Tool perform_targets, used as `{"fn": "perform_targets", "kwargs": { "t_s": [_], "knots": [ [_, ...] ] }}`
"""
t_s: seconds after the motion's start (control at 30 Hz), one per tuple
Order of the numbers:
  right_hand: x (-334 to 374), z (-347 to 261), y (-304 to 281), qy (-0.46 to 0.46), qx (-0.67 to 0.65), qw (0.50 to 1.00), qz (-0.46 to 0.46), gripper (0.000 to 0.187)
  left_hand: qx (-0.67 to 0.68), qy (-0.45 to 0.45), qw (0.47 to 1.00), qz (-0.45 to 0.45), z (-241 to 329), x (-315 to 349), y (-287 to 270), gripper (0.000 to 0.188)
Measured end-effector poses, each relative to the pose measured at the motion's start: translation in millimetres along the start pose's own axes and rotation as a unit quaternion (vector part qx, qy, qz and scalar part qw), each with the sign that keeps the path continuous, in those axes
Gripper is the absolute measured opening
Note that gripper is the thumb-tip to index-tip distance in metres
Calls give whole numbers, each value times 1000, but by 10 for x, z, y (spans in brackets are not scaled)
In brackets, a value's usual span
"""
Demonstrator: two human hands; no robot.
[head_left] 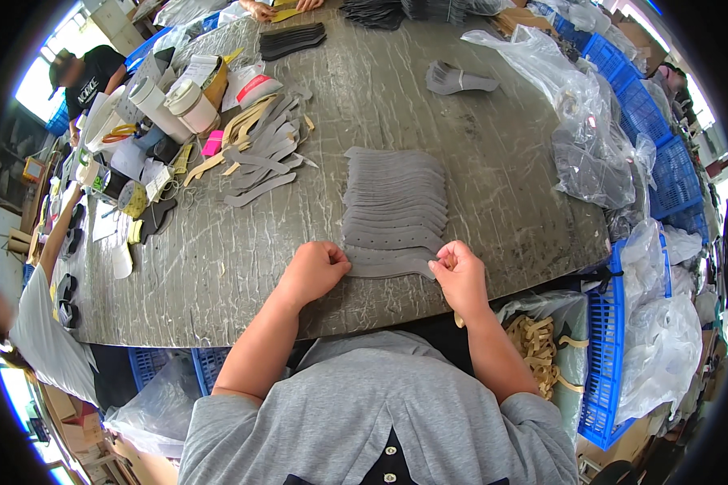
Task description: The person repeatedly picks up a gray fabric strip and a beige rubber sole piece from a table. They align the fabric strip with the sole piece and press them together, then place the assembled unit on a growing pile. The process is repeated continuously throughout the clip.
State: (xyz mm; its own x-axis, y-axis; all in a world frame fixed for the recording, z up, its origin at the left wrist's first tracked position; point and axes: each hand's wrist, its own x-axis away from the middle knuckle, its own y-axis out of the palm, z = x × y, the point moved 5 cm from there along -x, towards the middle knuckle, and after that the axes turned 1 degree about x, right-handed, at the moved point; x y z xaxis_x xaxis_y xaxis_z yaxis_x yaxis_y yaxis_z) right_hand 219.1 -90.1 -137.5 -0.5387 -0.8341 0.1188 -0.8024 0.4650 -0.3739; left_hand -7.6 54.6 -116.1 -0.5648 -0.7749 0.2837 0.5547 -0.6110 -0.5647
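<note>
Grey table [429, 105] holds a fanned row of grey cutouts [395, 202] at centre. Left hand [315, 271] curls on the nearest cutout [390, 265] — right hand [459, 275] pinches its edge; the fingertips hide the exact grip.

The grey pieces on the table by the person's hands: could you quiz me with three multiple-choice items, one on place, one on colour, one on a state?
1. Where does the fanned row of grey pieces lie?
A. in a blue crate
B. on the table, ahead of both hands
C. on the floor

2. What colour are the crates at the right?
A. blue
B. red
C. green

3. How are the left hand and right hand set?
A. flat and open
B. raised off the table
C. fingers curled at the nearest piece's two ends

Answers:
1. B: the row rests on the table.
2. A: their lattice walls are blue.
3. C: both hands pinch the nearest piece's ends.
</note>
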Motion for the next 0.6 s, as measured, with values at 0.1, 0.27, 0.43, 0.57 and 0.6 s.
{"fn": "perform_targets", "kwargs": {
  "t_s": [0.1,0.27,0.43,0.57,0.6],
  "knots": [
    [9,-15,2,-26,43,999,18,16,-4,-8,1000,-5,24,5,-3,18],
    [153,-273,87,-219,247,941,70,16,-17,5,1000,4,1,4,21,18],
    [297,-422,290,-356,339,869,-49,44,-54,27,998,20,51,17,39,17],
    [301,-405,346,-340,406,844,-82,45,-103,51,993,34,67,14,74,17],
    [296,-419,347,-339,409,843,-83,44,-110,55,992,37,70,9,74,17]
  ]
}}
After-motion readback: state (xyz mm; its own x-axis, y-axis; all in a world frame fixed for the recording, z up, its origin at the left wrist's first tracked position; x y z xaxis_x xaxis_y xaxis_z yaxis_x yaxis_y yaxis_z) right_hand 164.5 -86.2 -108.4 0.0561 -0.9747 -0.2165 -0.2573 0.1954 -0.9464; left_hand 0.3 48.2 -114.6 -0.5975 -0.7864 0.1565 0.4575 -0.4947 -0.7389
